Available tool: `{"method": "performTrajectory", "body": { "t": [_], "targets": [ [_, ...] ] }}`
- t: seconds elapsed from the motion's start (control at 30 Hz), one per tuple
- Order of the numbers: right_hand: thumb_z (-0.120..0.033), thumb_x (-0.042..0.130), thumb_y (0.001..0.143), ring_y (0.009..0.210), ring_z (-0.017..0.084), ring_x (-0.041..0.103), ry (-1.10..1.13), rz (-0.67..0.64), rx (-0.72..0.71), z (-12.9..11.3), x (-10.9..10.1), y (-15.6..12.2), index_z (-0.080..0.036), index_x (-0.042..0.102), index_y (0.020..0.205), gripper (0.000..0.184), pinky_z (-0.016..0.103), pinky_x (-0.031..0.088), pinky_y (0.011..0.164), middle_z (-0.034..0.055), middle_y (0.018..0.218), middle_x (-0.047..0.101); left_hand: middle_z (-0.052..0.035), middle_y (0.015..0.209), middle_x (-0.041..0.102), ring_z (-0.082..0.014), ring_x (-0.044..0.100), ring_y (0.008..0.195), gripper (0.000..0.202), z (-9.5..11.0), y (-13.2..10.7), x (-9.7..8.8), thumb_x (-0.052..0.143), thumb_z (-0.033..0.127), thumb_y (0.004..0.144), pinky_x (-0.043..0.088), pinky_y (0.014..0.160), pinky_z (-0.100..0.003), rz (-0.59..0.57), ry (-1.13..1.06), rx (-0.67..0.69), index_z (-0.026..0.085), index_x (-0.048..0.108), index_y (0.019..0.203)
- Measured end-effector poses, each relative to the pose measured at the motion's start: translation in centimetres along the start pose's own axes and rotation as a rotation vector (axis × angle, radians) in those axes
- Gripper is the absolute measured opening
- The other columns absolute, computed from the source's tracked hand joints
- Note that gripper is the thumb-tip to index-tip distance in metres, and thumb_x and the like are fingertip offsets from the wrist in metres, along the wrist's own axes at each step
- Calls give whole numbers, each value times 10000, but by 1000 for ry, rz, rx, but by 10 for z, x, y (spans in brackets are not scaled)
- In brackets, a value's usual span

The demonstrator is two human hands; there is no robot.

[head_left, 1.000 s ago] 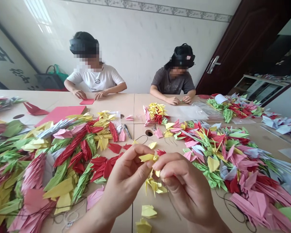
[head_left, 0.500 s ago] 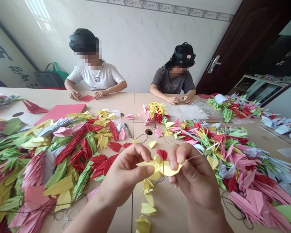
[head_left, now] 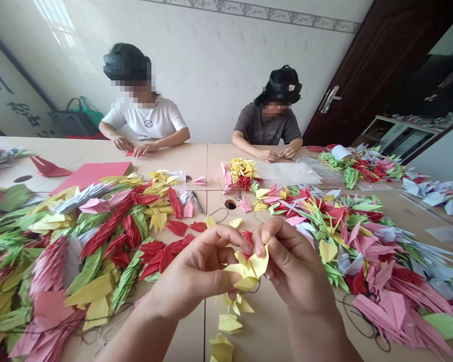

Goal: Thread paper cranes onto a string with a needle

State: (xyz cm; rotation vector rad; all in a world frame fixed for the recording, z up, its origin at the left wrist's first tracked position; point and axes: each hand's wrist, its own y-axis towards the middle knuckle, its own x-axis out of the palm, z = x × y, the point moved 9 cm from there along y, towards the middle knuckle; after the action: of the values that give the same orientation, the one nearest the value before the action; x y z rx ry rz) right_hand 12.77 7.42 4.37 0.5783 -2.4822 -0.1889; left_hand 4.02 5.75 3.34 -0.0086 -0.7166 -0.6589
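A yellow folded-paper crane (head_left: 250,270) is held up above the table between my two hands. My left hand (head_left: 196,274) pinches its left side between thumb and fingers. My right hand (head_left: 293,269) is closed on the tip of its right wing, and a thin pale strand shows above those fingers. A dark thread shows just below the crane. Several more yellow paper pieces (head_left: 230,323) lie in a row beneath, toward the table's front edge. Behind the crane, red paper is partly hidden by my fingers.
Piles of coloured paper cranes lie left (head_left: 56,261) and right (head_left: 385,281). Beyond are a pen (head_left: 197,202), a cable hole (head_left: 230,204), a yellow-red crane bundle (head_left: 242,172) and a red paper sheet (head_left: 92,176). Two people (head_left: 145,120) (head_left: 268,125) sit opposite, working with paper.
The crane has tilted, its right wing now bent upward. My right hand has moved slightly left and up, closer to my left hand. The view has shifted slightly.
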Motion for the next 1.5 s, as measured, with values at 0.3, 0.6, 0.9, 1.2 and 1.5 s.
{"method": "performTrajectory", "body": {
  "t": [0.3, 0.6, 0.9, 1.2, 1.5],
  "targets": [
    [-334, 651, 947, 557, 61, 359, -107, 25, 3, 4, -7, -4, -239, 645, 894, 109, 177, 304, 503, -44, 744, 565, -22, 996, 582, -77, 596, 801, 180, -2, -5, -2, 684, 89, 885, 576, 685, -145, -3, 128, -15, 225, 740, 989],
    [-328, 631, 959, 519, 31, 394, -73, 46, -17, 4, -6, 0, -251, 649, 891, 104, 170, 311, 468, -37, 873, 599, -17, 773, 655, -55, 610, 593, 175, -17, -1, -8, 797, 91, 756, 562, 568, -121, 87, -74, -152, 169, 799, 912],
    [-247, 582, 974, 619, 73, 544, -669, 62, -170, -17, 9, -12, -276, 615, 933, 60, 158, 454, 567, -53, 721, 601, -15, 759, 669, -58, 675, 657, 489, 2, 1, -17, 716, -71, 706, 528, 558, -46, 251, -672, 52, 196, 710, 1115],
    [-172, 553, 931, 491, 73, 482, -867, -23, -145, -19, 21, -15, -238, 599, 855, 110, 166, 407, 458, -66, 611, 540, -27, 809, 682, -53, 697, 690, 581, 6, -5, -14, 701, -43, 722, 521, 566, -12, 186, -755, 78, 215, 612, 1235],
    [-197, 572, 937, 493, 88, 495, -861, -17, -110, -15, 17, -17, -241, 606, 844, 108, 184, 420, 454, -52, 610, 555, -13, 858, 694, -2, 608, 606, 366, 9, -7, -12, 776, 24, 650, 446, 478, 40, 218, -620, 55, 184, 696, 970]
  ]
}}
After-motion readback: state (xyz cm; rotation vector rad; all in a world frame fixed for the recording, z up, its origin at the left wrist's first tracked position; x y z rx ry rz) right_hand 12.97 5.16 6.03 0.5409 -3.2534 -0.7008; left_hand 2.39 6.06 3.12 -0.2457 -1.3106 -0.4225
